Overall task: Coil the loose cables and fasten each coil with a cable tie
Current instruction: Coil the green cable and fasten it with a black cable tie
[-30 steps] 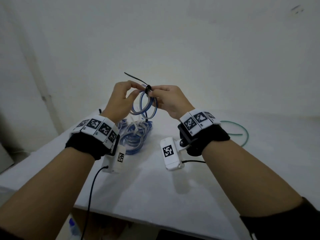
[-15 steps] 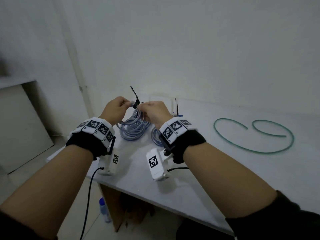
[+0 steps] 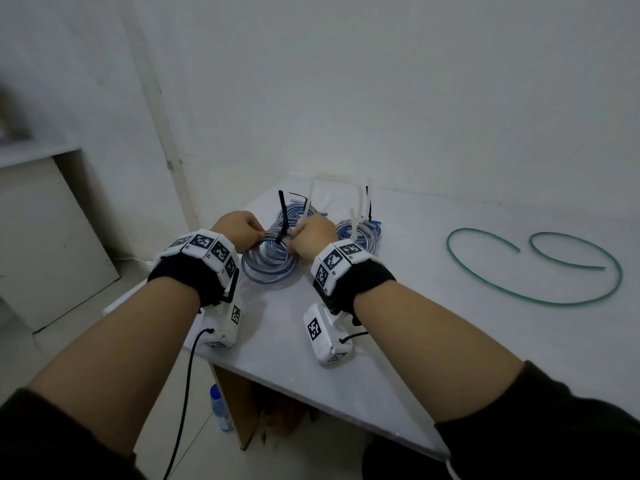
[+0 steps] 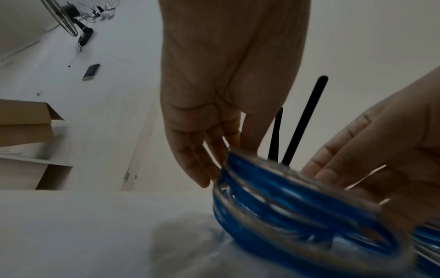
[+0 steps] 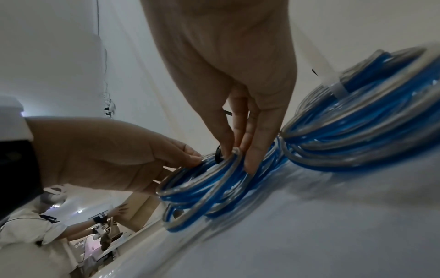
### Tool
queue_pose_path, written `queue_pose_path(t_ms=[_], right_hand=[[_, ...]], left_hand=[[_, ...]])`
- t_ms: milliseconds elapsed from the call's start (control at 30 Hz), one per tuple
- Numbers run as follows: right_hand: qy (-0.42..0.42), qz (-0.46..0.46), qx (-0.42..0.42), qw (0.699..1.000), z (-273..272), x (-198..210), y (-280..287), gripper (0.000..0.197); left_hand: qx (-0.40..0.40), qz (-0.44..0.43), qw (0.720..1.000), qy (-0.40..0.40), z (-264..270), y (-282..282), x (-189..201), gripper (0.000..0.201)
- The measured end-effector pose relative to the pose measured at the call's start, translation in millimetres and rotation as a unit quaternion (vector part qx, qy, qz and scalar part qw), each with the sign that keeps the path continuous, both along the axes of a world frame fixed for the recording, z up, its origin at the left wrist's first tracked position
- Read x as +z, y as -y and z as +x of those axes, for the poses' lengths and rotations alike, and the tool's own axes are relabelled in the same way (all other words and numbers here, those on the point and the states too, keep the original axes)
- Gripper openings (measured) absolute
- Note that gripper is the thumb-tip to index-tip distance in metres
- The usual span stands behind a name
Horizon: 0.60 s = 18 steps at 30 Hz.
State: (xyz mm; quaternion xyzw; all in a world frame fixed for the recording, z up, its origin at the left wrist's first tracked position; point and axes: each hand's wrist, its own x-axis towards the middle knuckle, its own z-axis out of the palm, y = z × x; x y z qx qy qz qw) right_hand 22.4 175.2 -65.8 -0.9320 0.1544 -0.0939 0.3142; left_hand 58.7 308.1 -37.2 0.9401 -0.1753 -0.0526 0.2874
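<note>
Both hands, left hand [image 3: 239, 227] and right hand [image 3: 313, 237], pinching the unlabelled blue coil [image 3: 270, 268] beside its black tie [image 3: 282, 216].

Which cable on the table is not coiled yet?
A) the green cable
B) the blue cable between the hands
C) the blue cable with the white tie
A: the green cable lies loose in open curves on the table, with no tie on it, while the blue ones are wound in rings.
</note>
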Motion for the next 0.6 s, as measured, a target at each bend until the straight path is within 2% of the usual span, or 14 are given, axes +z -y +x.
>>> queue_pose_path(t_ms=[67, 300, 400, 467, 600], right_hand=[[-0.008, 0.0, -0.015, 1.0, 5.4, -2.8, 1.4, 0.025], [-0.018, -0.002, 0.004, 1.0, 8.8, -1.8, 9.9, 0.026], [-0.004, 0.077, 0.02, 0.997, -4.8, 11.8, 19.2, 0.027], [0.023, 0.138, 0.032, 0.99, -22.7, 28.9, 25.3, 0.024], [0.088, 0.251, 0.059, 0.962, -66.0, 74.7, 40.7, 0.016]], left_hand=[[0.01, 0.005, 1.0, 0.0, 2.3, 0.8, 0.7, 0.005], [0.036, -0.013, 0.998, -0.042, 0.5, 5.5, 8.7, 0.004], [0.027, -0.017, 0.999, -0.011, -1.2, 6.1, 25.3, 0.009], [0.028, -0.056, 0.998, 0.031, -2.7, 9.8, 43.0, 0.016], [0.006, -0.152, 0.983, 0.107, -16.0, 33.8, 87.8, 0.014]])
